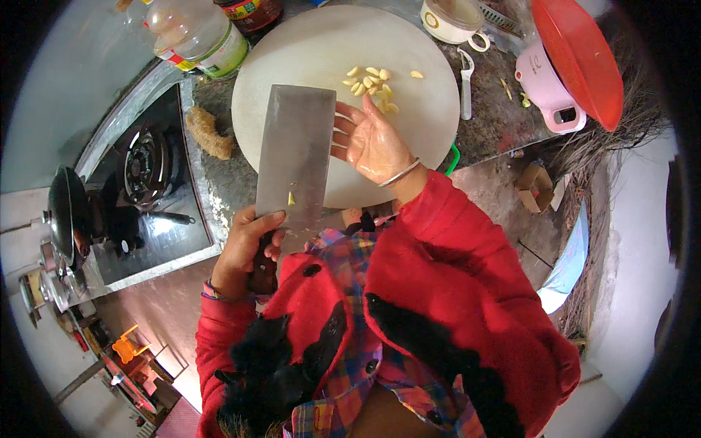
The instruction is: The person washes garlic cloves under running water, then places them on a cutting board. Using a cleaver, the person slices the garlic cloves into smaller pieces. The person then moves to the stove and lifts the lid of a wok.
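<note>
My left hand (249, 246) grips the dark handle of a wide cleaver (298, 148), thumb at the base of the blade. The blade points away from me with its flat face up, and a small yellow-green scrap (291, 198) clings to it. My right hand (375, 142) is open, palm up, its fingertips partly hidden behind the blade's right edge. Below both lies a round white cutting board (350, 44). Peeled garlic cloves (372, 82) lie in a loose group on the board, just beyond my right hand, with one clove (417, 74) apart to the right.
Plastic bottles (219, 49) and a dark jar stand at the board's upper left, a brown scrubber (208, 132) beside it. A gas stove (148, 164) is further left. To the right are a peeler (466, 87), a lidded cup (452, 24) and a pink pot (542, 82) under a red basin (583, 55).
</note>
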Demonstrator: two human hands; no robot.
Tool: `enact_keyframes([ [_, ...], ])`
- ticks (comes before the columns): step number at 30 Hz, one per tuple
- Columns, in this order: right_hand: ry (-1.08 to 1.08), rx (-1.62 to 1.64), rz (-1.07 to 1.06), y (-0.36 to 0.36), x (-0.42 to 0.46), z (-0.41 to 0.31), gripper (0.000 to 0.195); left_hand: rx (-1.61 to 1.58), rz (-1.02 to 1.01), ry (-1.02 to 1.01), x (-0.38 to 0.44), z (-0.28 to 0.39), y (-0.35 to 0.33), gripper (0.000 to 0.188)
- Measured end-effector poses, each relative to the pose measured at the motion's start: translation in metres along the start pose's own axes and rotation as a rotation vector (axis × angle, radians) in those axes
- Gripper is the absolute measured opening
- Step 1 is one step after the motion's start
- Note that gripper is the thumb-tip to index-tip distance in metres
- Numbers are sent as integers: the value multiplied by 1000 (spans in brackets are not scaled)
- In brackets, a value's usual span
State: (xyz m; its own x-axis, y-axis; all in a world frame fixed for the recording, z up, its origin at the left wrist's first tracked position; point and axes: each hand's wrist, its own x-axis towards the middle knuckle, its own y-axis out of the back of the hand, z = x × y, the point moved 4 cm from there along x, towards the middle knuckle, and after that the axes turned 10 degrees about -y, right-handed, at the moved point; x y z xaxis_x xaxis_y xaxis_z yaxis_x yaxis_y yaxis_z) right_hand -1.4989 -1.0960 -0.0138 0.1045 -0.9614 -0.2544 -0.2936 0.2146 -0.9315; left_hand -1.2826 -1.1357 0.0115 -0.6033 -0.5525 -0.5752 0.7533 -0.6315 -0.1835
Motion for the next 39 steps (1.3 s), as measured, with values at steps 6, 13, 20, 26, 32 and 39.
enact_keyframes([
  [6,-3,-31,41,18,3,3,54,-13,-26,31,0,-9,10,12],
  [13,106,-541,195,10,-3,-6,48,15,168,-64,-8,-4,33,11],
  [20,177,-1242,546,25,-52,-45,32,176,174,-155,-20,2,39,14],
  [26,130,-1739,616,50,-38,-34,29,185,177,-171,-20,1,33,14],
  [32,394,-1419,307,28,16,5,20,222,175,-201,-26,1,34,14],
  [39,701,-2097,565,23,-15,-49,17,250,164,-205,-35,-12,39,14],
])
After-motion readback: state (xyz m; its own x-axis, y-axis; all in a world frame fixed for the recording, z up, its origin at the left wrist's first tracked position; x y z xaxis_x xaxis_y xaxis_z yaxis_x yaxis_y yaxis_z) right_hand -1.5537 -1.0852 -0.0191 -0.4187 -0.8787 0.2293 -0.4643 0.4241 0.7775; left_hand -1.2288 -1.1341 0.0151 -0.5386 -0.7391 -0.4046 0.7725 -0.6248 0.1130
